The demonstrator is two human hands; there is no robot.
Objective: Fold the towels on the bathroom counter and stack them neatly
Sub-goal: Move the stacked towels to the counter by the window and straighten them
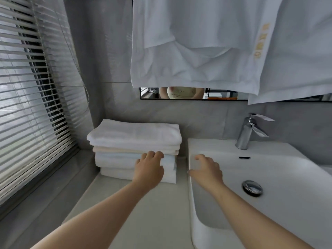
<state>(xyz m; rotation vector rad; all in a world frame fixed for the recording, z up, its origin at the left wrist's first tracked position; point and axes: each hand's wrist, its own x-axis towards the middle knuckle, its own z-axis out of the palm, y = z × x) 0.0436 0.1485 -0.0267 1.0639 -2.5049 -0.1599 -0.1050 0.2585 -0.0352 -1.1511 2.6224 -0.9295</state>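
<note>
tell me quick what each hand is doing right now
Left hand: fingers curled against the front of the towel stack; a real grip cannot be told.
Right hand: open, holding nothing, over the near rim of the sink.

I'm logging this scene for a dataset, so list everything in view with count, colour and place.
folded towels: about five, white and cream, stacked on the counter's left rear
counter: one, pale grey, below
sink basin: one, white, right
faucet: one, chrome, behind the basin
drain plug: one, chrome, in the basin
hanging cloth: white, overhead
mirror: one, black-framed, on the wall
blinds: grey, left
left hand: touches the stack's front
right hand: over the basin's rim, holding nothing
</note>
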